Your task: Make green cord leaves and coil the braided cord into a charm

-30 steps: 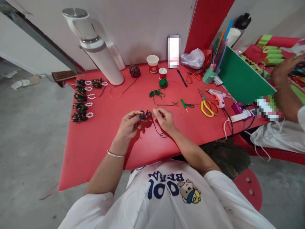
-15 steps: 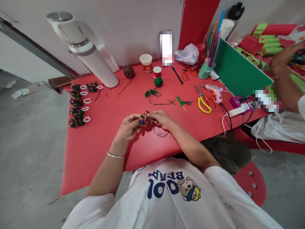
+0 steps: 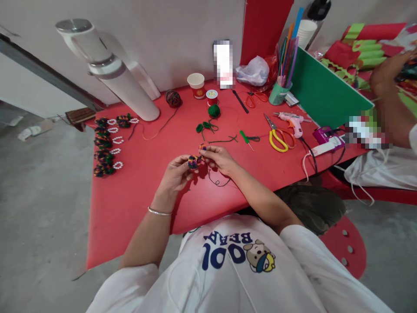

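Note:
My left hand [image 3: 177, 173] is closed around a small multicoloured yarn flower [image 3: 194, 161], held just above the red table [image 3: 137, 191]. My right hand [image 3: 219, 157] pinches the flower's edge and a bit of yarn at its fingertips. A dark yarn strand [image 3: 217, 179] trails from the flower down onto the table in a loop. A silver bangle sits on my left wrist.
Finished yarn flowers with pearl loops [image 3: 106, 143] line the table's left side. Beyond lie a white flask [image 3: 110, 71], yarn ball [image 3: 173, 98], paper cup [image 3: 196, 84], green yarn [image 3: 214, 111], crochet hook [image 3: 246, 139], yellow scissors [image 3: 276, 138], glue gun [image 3: 293, 121], green board [image 3: 322, 93]. Another person's hand [image 3: 389, 82] is at right.
My right hand has closed in from the loose strand onto the flower, pinching it beside my left fingers. The camera view has shifted a little.

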The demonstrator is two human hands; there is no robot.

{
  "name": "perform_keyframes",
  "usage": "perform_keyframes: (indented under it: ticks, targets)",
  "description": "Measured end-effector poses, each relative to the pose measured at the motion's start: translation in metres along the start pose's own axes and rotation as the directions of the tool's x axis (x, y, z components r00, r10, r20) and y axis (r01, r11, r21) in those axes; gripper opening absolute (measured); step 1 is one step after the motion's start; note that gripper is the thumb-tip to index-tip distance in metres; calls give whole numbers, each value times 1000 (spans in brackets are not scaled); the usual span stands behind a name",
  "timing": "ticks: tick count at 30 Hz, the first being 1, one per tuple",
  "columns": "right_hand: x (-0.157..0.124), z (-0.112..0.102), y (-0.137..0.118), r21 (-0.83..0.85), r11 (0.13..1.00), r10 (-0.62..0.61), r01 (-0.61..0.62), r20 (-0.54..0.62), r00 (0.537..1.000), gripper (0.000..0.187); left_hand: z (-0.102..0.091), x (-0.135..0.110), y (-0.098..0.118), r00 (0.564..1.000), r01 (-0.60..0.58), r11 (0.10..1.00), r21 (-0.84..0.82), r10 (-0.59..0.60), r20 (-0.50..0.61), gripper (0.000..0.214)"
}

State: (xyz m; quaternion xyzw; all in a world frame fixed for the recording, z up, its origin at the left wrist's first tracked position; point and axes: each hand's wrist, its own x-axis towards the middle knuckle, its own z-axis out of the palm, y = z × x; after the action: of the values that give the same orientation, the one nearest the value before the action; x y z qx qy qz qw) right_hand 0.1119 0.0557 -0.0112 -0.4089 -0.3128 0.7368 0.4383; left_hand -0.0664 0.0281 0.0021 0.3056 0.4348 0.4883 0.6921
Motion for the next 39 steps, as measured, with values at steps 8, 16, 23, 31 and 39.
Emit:
perform_keyframes:
  ticks: [8, 16, 23, 31, 39]
  targets:
    - [0, -2, -7, 169, 982, 88, -86, -4, 996, 22, -2, 2, -2, 1000, -2, 1000, -10, 2, 0, 35]
    - [-2, -2, -13, 317, 911, 240, -263, 109, 965, 12, -1, 3, -3, 997, -76, 994, -76, 76, -13, 35]
    - [-5, -1, -13, 258, 932, 220, -256, 159, 962, 21, 1, 6, -7, 992, -118, 990, -79, 114, -60, 38]
    - [-5, -1, -7, 207, 957, 165, -201, 181, 970, 27, 0, 5, -6, 997, -74, 994, -86, 71, -40, 35]
    - [-4, -1, -3, 202, 967, 126, -157, 158, 979, 27, 2, 4, -5, 999, -38, 992, -123, 39, 6, 35]
